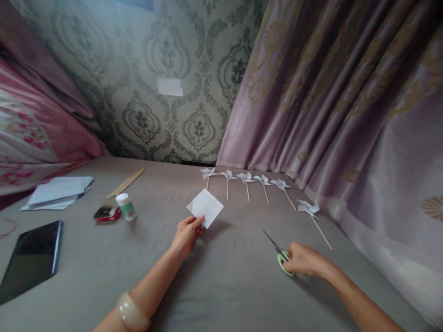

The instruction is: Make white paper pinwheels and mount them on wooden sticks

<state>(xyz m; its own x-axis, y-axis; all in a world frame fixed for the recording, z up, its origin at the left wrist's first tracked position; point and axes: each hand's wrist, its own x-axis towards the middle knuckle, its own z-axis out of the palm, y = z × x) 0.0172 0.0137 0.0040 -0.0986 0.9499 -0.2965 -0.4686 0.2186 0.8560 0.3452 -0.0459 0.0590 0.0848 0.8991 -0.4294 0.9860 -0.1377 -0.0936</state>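
Note:
My left hand [187,234] pinches a square sheet of white paper [205,205] at its lower corner, holding it up off the covered surface. To the right, my right hand [304,259] is closed round the light green handles of a pair of scissors [278,248]. The blades look closed and point away to the upper left, apart from the paper. Beyond both hands, several white paper pinwheels [246,178] on thin wooden sticks lie in a curved row. The nearest pinwheel [309,208] lies just beyond my right hand.
On the left are a stack of white paper [58,191], a bundle of wooden sticks [126,182], a white-capped bottle with a green label [126,207], a small red box [106,213] and a dark tablet [32,258]. A curtain [311,92] borders the right side.

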